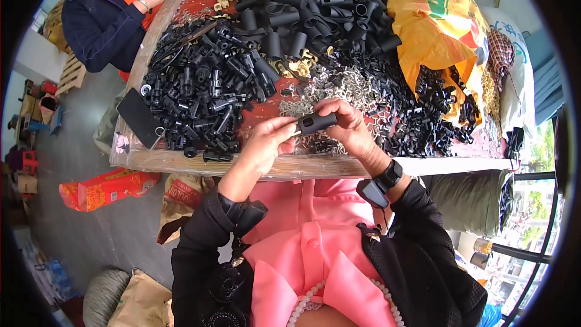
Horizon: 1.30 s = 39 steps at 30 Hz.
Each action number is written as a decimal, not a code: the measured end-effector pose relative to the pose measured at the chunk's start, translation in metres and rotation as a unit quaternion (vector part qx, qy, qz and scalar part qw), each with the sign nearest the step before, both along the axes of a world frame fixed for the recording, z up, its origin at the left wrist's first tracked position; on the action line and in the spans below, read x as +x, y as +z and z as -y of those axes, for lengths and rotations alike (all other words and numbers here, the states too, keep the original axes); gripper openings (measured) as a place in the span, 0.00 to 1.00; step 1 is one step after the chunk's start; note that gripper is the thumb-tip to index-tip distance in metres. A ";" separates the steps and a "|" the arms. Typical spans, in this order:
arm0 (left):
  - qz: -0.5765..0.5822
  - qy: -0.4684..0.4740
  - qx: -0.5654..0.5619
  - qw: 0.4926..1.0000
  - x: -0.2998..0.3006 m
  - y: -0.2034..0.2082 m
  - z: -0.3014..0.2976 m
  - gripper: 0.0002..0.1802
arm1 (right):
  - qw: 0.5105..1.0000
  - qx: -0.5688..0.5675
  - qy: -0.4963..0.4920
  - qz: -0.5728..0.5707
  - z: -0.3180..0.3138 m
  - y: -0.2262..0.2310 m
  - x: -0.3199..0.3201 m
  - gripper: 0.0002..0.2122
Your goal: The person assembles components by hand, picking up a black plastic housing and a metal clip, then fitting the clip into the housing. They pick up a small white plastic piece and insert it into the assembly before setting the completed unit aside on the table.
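Above the table's near edge, both my hands are on a short black tube (324, 122) with an oval slot in its side. My left hand (268, 143) pinches its left end between thumb and fingers; a small pale piece shows there, partly hidden by the fingers. On the right end, the fingers of my right hand (351, 130) are closed round the rim. Just beyond lie loose silvery metal clips (345, 88). Small black parts (411, 127) are heaped to the right, and black cylindrical fittings (203, 88) to the left. Larger black tubes (315, 12) are piled at the back.
A yellow sack (433, 18) stands at the right, black pieces by its mouth. Brass-coloured pieces (301, 65) lie mid-table. A dark phone (138, 118) rests at the left corner. Another person (103, 21) works at the far left. The wooden table edge (242, 165) runs before me.
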<state>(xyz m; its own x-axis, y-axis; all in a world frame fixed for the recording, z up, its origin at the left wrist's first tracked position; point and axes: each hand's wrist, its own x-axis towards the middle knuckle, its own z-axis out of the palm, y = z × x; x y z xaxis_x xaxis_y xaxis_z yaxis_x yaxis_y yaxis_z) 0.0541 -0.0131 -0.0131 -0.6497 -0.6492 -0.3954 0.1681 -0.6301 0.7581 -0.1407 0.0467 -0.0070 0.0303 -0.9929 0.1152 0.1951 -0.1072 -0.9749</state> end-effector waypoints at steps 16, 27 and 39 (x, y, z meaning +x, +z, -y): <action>-0.020 -0.036 -0.104 0.994 -0.008 0.035 -0.040 0.15 | 0.875 -0.324 -0.142 -0.331 -0.047 0.025 0.013 0.16; 0.022 -0.006 -0.099 0.995 -0.010 0.043 -0.046 0.15 | 0.903 -0.211 -0.233 -0.292 -0.052 0.015 0.041 0.19; 0.071 0.011 -0.378 0.923 -0.007 0.033 -0.035 0.35 | 0.886 -0.207 -0.088 -0.406 -0.042 0.028 0.018 0.24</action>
